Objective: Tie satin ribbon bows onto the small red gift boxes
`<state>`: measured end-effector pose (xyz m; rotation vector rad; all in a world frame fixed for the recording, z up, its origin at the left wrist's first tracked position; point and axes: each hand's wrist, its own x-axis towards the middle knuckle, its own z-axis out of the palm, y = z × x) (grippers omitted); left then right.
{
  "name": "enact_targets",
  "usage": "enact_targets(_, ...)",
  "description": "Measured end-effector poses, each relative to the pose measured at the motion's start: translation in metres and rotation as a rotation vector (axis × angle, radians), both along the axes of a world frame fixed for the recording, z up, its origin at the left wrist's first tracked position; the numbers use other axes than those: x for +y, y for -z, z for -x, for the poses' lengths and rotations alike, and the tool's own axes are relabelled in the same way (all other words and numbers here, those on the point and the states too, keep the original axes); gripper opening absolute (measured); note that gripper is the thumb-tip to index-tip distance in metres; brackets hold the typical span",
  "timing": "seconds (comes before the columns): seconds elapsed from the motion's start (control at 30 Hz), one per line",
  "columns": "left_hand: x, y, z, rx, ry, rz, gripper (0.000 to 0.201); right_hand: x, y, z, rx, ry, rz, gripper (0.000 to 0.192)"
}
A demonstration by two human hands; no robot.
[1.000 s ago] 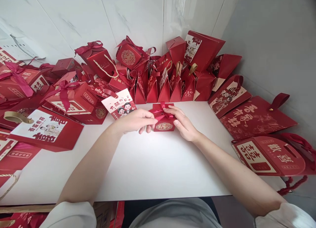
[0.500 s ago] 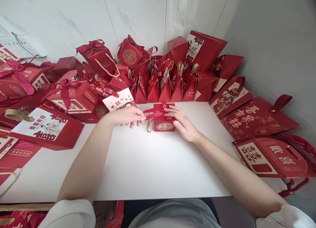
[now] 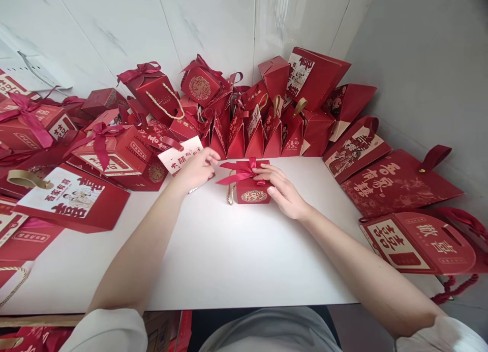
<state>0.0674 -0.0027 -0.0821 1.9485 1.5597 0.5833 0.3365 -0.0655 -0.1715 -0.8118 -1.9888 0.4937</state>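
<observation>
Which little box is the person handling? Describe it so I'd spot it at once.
Look at the bare white table ringed by red packaging. The small red box stands alone near its far edge, under the right hand. Unlike the piled neighbours, it has a ribbon bow on top and a gold round emblem in front.

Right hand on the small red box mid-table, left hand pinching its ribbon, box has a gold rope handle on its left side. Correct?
Not quite. The head view shows the left hand off the ribbon, open and apart from it, over by the white-and-red card. The rest holds: the right hand rests on the small red box mid-table, and the gold rope handle hangs at its left side.
</observation>
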Motion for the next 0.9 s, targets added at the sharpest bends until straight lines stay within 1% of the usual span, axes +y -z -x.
enact_targets(0.07, -0.007, 0.0, -0.016, -0.057, -0.031, -0.32, 0.036, 0.0, 0.0, 0.0, 0.002, 0.001, 0.001, 0.039)
enact_targets(0.1, -0.013, 0.0, -0.025, -0.056, 0.004, -0.434, 0.037, 0.0, 0.0, 0.0, 0.002, 0.004, 0.002, 0.039)
enact_targets(0.13, -0.02, -0.001, -0.034, -0.034, 0.074, -0.507, 0.038, 0.0, 0.0, 0.0, 0.002, 0.005, 0.0, 0.039)
enact_targets(0.17, -0.028, 0.0, -0.043, 0.011, 0.163, -0.545, 0.039, 0.0, 0.0, 0.001, 0.001, 0.005, -0.002, 0.039)
enact_targets(0.23, -0.046, 0.003, -0.059, 0.144, 0.33, -0.53, 0.045, -0.001, 0.0, 0.001, 0.0, -0.001, -0.011, 0.04)
enact_targets(0.27, -0.054, 0.007, -0.065, 0.207, 0.374, -0.501, 0.05, -0.001, 0.0, 0.0, -0.001, -0.005, -0.015, 0.04)
enact_targets(0.3, -0.061, 0.011, -0.07, 0.254, 0.387, -0.463, 0.054, -0.001, 0.0, 0.0, 0.0, -0.007, -0.016, 0.04)
enact_targets(0.4, -0.074, 0.023, -0.078, 0.351, 0.357, -0.338, 0.067, -0.001, 0.0, 0.0, 0.003, -0.008, -0.019, 0.039)
enact_targets(0.47, -0.077, 0.026, -0.078, 0.421, 0.338, -0.298, 0.075, -0.001, 0.0, 0.0, 0.004, -0.009, -0.023, 0.04)
enact_targets(0.6, -0.079, 0.023, -0.078, 0.53, 0.268, -0.265, 0.083, 0.0, 0.001, 0.0, 0.003, -0.006, -0.021, 0.04)
enact_targets(0.7, -0.08, 0.019, -0.078, 0.537, 0.218, -0.19, 0.089, 0.0, 0.001, 0.0, 0.0, -0.005, -0.014, 0.039)
enact_targets(0.8, -0.08, 0.018, -0.079, 0.53, 0.198, -0.109, 0.093, -0.001, 0.001, 0.001, 0.0, -0.009, -0.019, 0.039)
enact_targets(0.9, -0.078, 0.019, -0.077, 0.525, 0.195, -0.09, 0.093, -0.003, 0.001, 0.0, 0.037, 0.005, -0.029, 0.042)
